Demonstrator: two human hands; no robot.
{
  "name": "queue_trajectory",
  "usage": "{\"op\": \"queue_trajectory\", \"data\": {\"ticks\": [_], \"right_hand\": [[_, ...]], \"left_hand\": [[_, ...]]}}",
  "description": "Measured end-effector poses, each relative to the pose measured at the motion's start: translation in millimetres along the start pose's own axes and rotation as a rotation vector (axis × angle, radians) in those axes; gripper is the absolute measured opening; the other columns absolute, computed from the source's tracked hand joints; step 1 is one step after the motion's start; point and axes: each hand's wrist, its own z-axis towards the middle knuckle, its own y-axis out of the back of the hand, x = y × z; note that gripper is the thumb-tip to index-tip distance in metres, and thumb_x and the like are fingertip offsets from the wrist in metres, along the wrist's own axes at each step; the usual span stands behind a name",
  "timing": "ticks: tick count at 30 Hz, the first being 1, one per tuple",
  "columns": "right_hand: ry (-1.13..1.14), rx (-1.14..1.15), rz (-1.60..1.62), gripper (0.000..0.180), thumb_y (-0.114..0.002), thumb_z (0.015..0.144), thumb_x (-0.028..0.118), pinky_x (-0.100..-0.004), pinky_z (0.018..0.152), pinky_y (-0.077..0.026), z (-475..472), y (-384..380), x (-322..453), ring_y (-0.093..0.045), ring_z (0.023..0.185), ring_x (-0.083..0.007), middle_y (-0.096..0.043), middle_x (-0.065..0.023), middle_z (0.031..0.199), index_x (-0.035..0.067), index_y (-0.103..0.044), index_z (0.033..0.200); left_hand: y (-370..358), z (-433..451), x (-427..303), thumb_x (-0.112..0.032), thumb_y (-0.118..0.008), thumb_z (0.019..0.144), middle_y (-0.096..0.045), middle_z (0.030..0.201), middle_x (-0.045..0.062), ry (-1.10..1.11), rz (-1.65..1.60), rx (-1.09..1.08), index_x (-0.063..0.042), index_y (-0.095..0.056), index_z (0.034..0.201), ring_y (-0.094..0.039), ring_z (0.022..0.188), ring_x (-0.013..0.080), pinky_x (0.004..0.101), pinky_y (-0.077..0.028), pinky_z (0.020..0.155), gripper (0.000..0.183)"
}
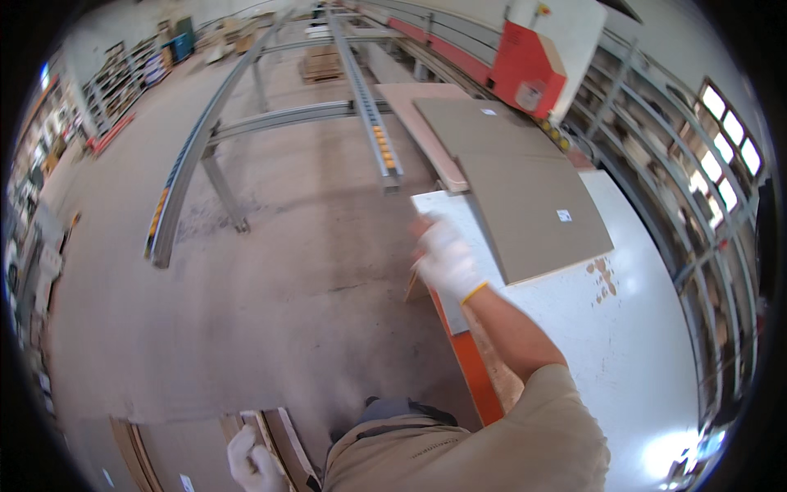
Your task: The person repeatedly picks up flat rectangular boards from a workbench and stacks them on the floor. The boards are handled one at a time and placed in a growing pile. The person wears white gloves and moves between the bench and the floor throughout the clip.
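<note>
My right hand (449, 255), in a white glove with a yellow cuff, is blurred above the left edge of the white tabletop (639, 320); its fingers look bent, and whether it holds anything is unclear. Right beside it on the tabletop lie grey-brown boards (535, 215) with small white labels. At the bottom, my left hand (252, 458), in a white glove, is at the edge of an upright-looking panel (273, 440) among several brown panels; the blur and angle hide whether its fingers grip it.
Two metal roller rails (363, 92) run away over the floor ahead. A pinkish board (424, 129) lies beyond the table's near-left corner. A red and white machine (529, 67) stands at the back right, with metal shelving (664, 123) along the right. A wooden pallet (321, 63) sits between the rails.
</note>
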Motion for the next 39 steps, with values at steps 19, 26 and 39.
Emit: {"op": "queue_trajectory", "data": {"ticks": [19,26,39], "right_hand": [[-0.784,0.151,-0.510,0.059,-0.054,0.104,0.037,-0.0474,0.126,-0.029,-80.4,45.2,-240.4,-0.037,0.146,-0.0405,-0.045,-0.0202,0.165,0.007,-0.056,0.154],[-0.935,0.229,-0.378,0.061,-0.061,0.099,0.036,-0.0509,0.132,-0.022,-88.5,53.3,-230.2,-0.026,0.159,-0.0444,-0.043,-0.0185,0.166,0.009,-0.057,0.154],[-0.986,0.379,-0.301,0.070,-0.076,0.082,0.034,-0.0552,0.129,-0.029,-177.3,111.6,-183.1,-0.034,0.152,-0.0516,-0.050,-0.0241,0.158,0.006,-0.063,0.145]], "left_hand": [[-426.3,275.5,-73.2,-0.004,-0.076,0.083,-0.077,0.111,0.017,-0.749,-0.326,0.793,-0.003,-0.077,0.106,-0.073,0.100,0.0368,0.0449,-0.058,0.090,0.024],[-553.8,401.9,-123.5,-0.005,-0.075,0.087,-0.074,0.118,0.018,-0.860,-0.271,0.777,-0.003,-0.074,0.112,-0.070,0.111,0.0371,0.0460,-0.054,0.099,0.025],[-829.4,428.8,-195.8,-0.048,-0.058,0.102,-0.053,0.150,0.026,-1.045,0.189,0.739,-0.001,-0.058,0.142,-0.042,0.142,0.0432,0.0569,-0.025,0.123,0.062]]}}
